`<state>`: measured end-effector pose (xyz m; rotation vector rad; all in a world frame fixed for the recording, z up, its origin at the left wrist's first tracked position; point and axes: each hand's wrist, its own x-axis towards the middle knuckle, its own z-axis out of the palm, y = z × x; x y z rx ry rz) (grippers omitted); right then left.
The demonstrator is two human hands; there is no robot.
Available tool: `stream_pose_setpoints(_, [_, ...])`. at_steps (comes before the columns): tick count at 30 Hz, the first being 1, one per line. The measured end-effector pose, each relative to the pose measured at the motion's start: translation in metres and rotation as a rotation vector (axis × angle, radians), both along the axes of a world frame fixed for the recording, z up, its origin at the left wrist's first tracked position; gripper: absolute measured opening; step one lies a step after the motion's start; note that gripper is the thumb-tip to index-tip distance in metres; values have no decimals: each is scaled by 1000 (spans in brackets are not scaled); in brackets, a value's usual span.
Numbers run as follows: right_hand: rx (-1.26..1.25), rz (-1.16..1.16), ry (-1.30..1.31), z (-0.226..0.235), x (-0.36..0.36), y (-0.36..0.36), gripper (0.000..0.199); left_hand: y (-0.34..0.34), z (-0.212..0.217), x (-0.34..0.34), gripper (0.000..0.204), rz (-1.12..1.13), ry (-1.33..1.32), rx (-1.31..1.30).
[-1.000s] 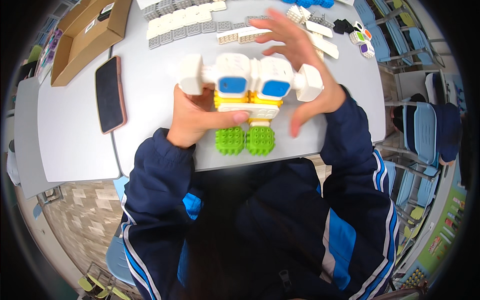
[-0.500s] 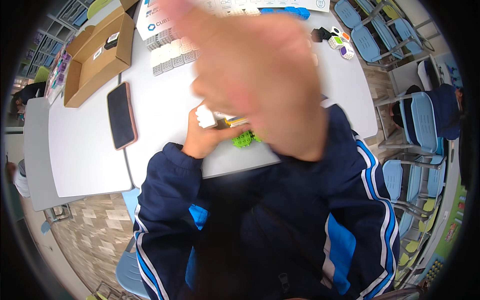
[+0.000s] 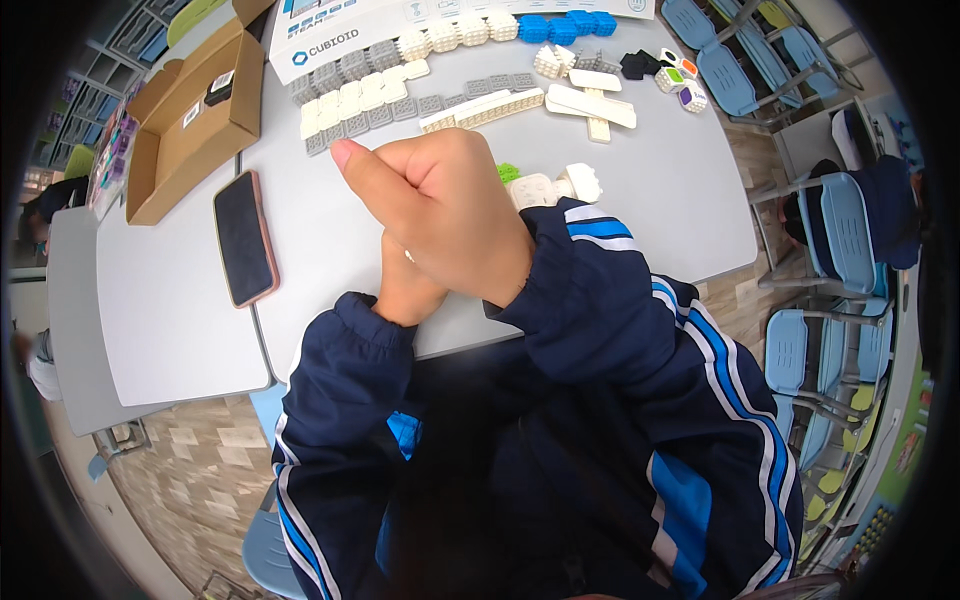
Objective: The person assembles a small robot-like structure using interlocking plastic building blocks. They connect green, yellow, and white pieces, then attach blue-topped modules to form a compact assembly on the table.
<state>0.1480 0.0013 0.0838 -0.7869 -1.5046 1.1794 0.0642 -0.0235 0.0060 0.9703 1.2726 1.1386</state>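
My right hand (image 3: 445, 205) is curled into a fist above the table, its thumb stretched out to the far left. Anything inside the fist is hidden. Directly beneath it is my left hand (image 3: 405, 285), nearer the table edge, with its fingers covered by the right one. A white block assembly (image 3: 537, 191) shows just beyond my right wrist, and a bright green block (image 3: 509, 172) sits at its far left side. Part of that assembly is hidden behind my right hand and sleeve.
Rows of grey blocks (image 3: 355, 66), cream blocks (image 3: 442, 37) and blue blocks (image 3: 533, 29) line the far side. White beams (image 3: 590, 104), black pieces (image 3: 640, 66) and marked cubes (image 3: 692, 97) lie to the right. At left are a phone (image 3: 245, 240) and an open cardboard box (image 3: 195, 130).
My right hand has come down from close to the camera onto my left hand. The white piece seen in my left hand is now hidden, and the block rows behind are uncovered.
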Motion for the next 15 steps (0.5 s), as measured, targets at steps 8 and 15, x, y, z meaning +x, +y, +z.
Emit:
stream_pose_setpoints(8, [-123, 122, 116, 10, 16, 7, 53, -10, -10, -8, 46, -152, 80, 305])
stream_pose_setpoints(15, [2, -8, 140, 60, 86, -16, 38, -7, -13, -13, 66, -252, 335, 527])
